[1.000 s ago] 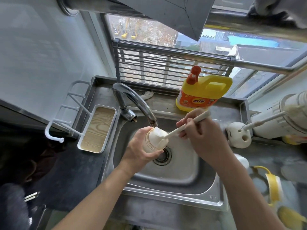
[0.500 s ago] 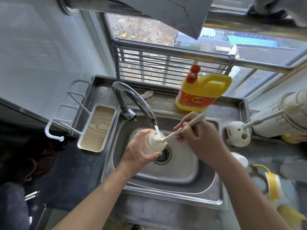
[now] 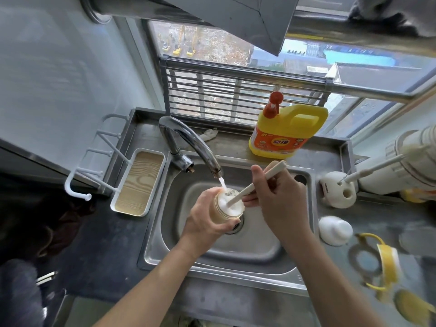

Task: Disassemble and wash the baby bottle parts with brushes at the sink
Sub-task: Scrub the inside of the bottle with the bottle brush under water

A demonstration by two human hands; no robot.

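My left hand (image 3: 203,218) grips the open baby bottle (image 3: 226,208) upright over the drain of the steel sink (image 3: 259,251). Foam fills the bottle's mouth. A thin stream of water falls from the faucet (image 3: 191,142) onto its rim. My right hand (image 3: 278,197) holds the white handle of a bottle brush (image 3: 257,182), whose head is down inside the bottle and hidden. On the counter to the right lie a white cap (image 3: 335,230) and a yellow handled bottle collar (image 3: 387,263).
A yellow detergent jug (image 3: 287,133) stands on the ledge behind the sink. A white brush holder (image 3: 337,192) with a thin brush sits right of the basin. A white tray (image 3: 139,182) with hooks hangs at the left. A dark counter lies left of the sink.
The bottle has turned mouth-up under the faucet and water now runs onto it. The brush has gone deeper into the bottle, and both hands sit slightly lower.
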